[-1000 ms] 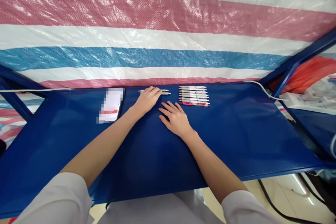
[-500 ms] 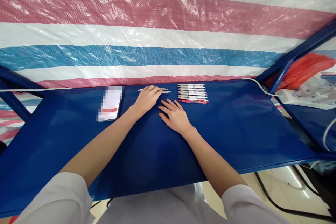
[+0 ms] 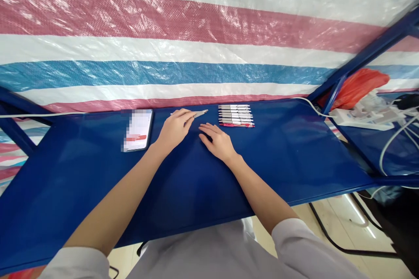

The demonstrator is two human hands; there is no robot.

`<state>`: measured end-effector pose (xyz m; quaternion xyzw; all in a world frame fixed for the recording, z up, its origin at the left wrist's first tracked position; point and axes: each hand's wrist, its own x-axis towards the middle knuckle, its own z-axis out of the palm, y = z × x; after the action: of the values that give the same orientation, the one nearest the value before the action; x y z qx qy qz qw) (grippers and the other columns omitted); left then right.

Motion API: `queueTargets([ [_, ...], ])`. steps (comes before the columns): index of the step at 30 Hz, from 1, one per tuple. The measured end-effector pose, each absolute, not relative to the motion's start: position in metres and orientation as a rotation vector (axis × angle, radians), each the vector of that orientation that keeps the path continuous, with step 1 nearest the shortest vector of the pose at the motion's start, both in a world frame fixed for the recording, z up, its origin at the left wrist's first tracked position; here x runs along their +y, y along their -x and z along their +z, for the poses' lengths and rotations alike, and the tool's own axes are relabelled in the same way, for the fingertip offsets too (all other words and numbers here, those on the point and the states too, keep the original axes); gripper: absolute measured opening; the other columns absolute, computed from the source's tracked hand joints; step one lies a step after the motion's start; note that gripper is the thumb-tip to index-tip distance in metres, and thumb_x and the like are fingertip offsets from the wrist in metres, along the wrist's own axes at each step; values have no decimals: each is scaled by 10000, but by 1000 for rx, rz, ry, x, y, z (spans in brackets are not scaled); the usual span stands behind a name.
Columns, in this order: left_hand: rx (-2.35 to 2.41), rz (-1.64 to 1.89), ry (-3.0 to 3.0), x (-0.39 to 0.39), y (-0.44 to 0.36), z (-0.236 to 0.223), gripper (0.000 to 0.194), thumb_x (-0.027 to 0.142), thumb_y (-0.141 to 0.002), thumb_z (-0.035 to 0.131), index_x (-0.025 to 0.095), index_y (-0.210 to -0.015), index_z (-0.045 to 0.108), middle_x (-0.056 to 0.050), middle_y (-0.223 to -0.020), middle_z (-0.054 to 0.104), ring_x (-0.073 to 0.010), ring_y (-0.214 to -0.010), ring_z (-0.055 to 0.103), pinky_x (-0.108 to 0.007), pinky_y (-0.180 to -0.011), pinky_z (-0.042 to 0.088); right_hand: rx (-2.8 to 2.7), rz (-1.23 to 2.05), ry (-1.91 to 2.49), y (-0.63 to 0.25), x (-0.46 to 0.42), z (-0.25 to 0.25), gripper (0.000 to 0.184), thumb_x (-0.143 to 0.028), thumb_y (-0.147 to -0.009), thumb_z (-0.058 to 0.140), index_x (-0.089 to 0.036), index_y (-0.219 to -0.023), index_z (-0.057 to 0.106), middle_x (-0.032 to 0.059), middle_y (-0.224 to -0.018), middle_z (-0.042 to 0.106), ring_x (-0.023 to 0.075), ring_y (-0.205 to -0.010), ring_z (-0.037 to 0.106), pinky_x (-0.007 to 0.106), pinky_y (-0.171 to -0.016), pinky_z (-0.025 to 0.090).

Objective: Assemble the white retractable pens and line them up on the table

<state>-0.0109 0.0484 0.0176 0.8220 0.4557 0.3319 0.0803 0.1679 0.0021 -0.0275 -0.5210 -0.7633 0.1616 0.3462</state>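
Observation:
My left hand [image 3: 176, 126] is closed round a white pen [image 3: 200, 113], whose end sticks out to the right past the fingertips. Part of a second pen seems to lie behind this hand, but the fingers hide most of it. My right hand [image 3: 218, 140] rests on the blue table, palm down, fingers stretched out and holding nothing. Just beyond it, a row of several white pens [image 3: 235, 113] lies side by side at the table's back. A red pen [image 3: 237, 125] forms the near end of that row.
A phone [image 3: 139, 128] with a lit screen lies left of my left hand on the blue table [image 3: 183, 196]. Behind stands a striped plastic sheet [image 3: 183, 69]. At the right, past a blue frame bar, are a white power strip [image 3: 363, 120], cables and a red bag [image 3: 362, 87].
My left hand has drawn back slightly to the left and nearer, closing on a pen that now tilts up. My right hand stays about where it was. The view has shifted a little right.

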Motion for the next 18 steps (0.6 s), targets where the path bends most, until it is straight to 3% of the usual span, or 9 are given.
queueTargets([
  [3, 1267, 1072, -2065, 36, 12, 23, 284, 344, -905, 557, 202, -1082, 727, -62, -1077, 725, -210, -954, 672, -325, -857, 546, -1596, 782, 1244, -167, 6, -22, 314, -397, -930, 519, -254, -1170, 663, 28, -1212, 709, 184, -1158, 655, 347, -1026, 516],
  [7, 1208, 1072, -1535, 22, 12, 19, 352, 404, -767, 731, 189, -1044, 749, -65, -990, 755, -228, -850, 699, -390, -850, 565, -1119, 1164, 1034, -163, 12, -9, 336, -454, -856, 619, -226, -1100, 657, 51, -1098, 748, 199, -1046, 708, 378, -929, 571],
  [14, 1035, 1035, -1129, 9, 8, 4, 379, 402, -697, 812, 179, -1000, 762, -57, -860, 752, -178, -732, 687, -402, -825, 578, -916, 1330, 980, -156, 16, 2, 305, -402, -677, 795, -208, -895, 705, 1, -882, 755, 163, -880, 721, 368, -908, 577],
  [18, 1059, 1041, -1154, 8, 3, -3, 388, 416, -694, 806, 170, -990, 761, -62, -864, 755, -194, -747, 694, -407, -826, 576, -878, 1345, 992, -152, 20, -1, 316, -383, -633, 819, -206, -859, 689, -12, -805, 734, 164, -821, 716, 352, -835, 596],
])
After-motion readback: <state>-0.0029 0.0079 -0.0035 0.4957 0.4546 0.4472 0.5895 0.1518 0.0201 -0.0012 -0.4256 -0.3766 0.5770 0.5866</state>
